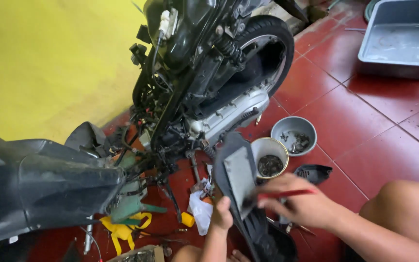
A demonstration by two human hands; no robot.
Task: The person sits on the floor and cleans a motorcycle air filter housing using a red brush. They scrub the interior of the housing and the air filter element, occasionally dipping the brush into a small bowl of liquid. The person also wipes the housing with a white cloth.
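My left hand grips the lower edge of a black plastic panel with a grey rectangular patch on it and holds it upright. My right hand holds a red-handled tool whose tip meets the panel's right side. A stripped motorcycle with its bodywork off stands just beyond the panel, its rear wheel towards the back. Two bowls of small parts sit right of the panel: a cream one and a grey one.
A large black body cover lies at the left by the yellow wall. A grey plastic tub stands at the top right on the red tiled floor. A yellow strap, a white bag and a small black part lie nearby. My knee is at the right.
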